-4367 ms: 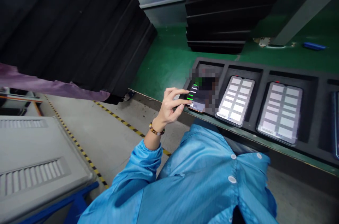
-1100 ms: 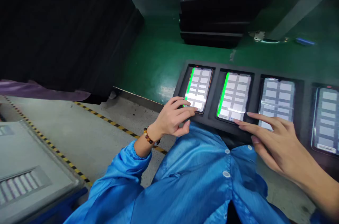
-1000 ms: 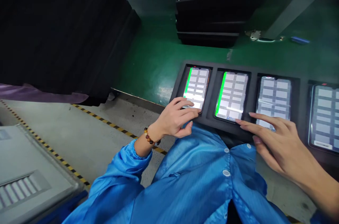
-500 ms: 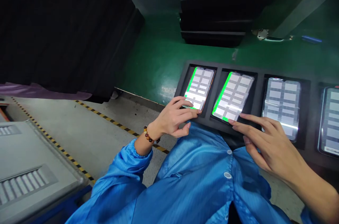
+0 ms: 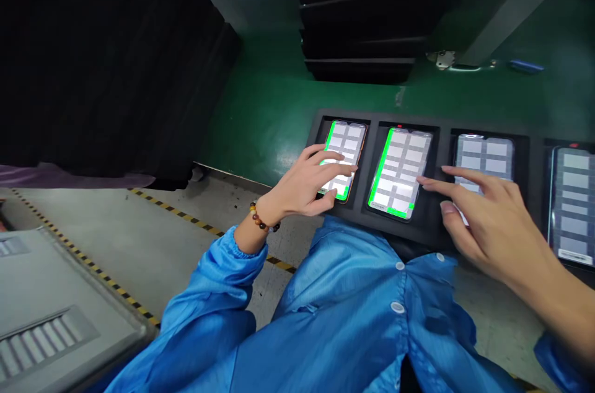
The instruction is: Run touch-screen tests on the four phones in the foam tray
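Note:
Several smartphones lie face up in the recesses of a black tray [image 5: 353, 210]. Over the leftmost phone [image 5: 348, 132] is my left hand [image 5: 307, 181], fingers apart, a fingertip at the screen's right edge. A green strip runs down that screen's left side and along its bottom. The second phone [image 5: 402, 160] shows a similar green strip, with green at its lower right corner. My right hand [image 5: 488, 219] has its fingers spread, the index fingertip at this phone's right edge. Partly behind that hand lies the third phone [image 5: 486, 151], its screen without green. The fourth phone [image 5: 574, 201] sits farther right.
The tray rests on a green tabletop [image 5: 264, 114]. Stacked black trays [image 5: 362, 27] stand at the back, and a tall black stack [image 5: 116, 58] rises at the left. A blue pen-like object [image 5: 527, 66] lies back right. A grey vented case [image 5: 56, 294] is at lower left.
Both hands have moved up along the phone edges, away from the bottom. Green now covers more of the bottom of both left phones and has started up their right sides.

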The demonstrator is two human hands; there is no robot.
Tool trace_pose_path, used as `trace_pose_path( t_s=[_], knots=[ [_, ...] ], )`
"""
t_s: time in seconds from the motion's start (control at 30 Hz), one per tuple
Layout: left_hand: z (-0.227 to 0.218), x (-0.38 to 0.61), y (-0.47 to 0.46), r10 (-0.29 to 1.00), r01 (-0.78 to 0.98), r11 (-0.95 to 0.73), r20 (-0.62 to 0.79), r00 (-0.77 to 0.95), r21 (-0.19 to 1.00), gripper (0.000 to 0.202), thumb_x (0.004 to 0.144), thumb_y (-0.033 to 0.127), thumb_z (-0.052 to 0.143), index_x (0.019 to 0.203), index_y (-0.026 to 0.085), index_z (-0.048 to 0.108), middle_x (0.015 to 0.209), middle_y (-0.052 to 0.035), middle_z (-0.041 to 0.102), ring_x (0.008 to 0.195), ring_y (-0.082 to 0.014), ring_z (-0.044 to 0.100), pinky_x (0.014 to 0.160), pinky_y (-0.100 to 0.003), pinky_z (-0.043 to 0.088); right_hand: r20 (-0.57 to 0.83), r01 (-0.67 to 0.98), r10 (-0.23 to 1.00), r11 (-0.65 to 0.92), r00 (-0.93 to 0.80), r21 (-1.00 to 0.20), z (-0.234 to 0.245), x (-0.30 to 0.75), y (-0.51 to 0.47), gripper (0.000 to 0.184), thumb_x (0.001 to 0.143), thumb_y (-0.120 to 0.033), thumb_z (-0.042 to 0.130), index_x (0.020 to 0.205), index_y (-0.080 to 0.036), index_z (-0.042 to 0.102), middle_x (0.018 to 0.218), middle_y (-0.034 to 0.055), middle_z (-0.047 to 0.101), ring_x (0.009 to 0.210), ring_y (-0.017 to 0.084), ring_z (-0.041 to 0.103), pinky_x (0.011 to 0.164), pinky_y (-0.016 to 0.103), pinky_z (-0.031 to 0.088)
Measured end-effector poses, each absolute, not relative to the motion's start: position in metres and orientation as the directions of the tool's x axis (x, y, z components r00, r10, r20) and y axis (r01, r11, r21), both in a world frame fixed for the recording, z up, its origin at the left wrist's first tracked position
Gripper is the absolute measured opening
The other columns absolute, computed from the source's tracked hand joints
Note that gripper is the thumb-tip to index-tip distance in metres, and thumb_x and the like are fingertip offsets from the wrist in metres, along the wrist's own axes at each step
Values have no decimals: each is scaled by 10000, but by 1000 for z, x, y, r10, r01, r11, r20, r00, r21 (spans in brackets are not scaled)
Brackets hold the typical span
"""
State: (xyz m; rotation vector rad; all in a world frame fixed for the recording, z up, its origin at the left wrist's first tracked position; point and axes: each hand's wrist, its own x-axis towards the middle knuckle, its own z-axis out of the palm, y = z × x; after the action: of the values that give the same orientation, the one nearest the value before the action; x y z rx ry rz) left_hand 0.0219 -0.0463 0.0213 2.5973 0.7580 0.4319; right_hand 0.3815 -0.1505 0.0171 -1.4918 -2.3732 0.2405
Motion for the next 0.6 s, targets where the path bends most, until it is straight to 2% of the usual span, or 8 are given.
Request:
trace_pose_path(
  t_s=[0.17,0.37,0.6],
  knots=[
    [23,33,-23,600,488,-750,150,786,446,495,1027,380,482,1488,229,581,1458,-80,747,1451,-316,601,1360,-577,267,108,896,940,342,-325,-282,19,379,-119,489,1105,-335,373,1506,-201,619,1372,192,711,1507,417,536,1087,620,487],
    [24,48,4,642,555,-727,113,758,405,518,999,346,509,1498,224,570,1519,-80,701,1498,-315,544,1378,-571,248,85,923,966,257,-243,-287,21,377,-92,489,1093,-383,331,1455,-216,613,1414,152,705,1516,410,521,1126,677,477],
    [23,56,13,641,569,-743,131,756,352,497,1029,373,495,1500,234,567,1505,-76,707,1481,-308,557,1392,-564,247,60,912,962,273,-268,-307,23,371,-82,511,1114,-360,326,1515,-168,578,1503,188,654,1519,439,487,1121,687,476]
  ],
)
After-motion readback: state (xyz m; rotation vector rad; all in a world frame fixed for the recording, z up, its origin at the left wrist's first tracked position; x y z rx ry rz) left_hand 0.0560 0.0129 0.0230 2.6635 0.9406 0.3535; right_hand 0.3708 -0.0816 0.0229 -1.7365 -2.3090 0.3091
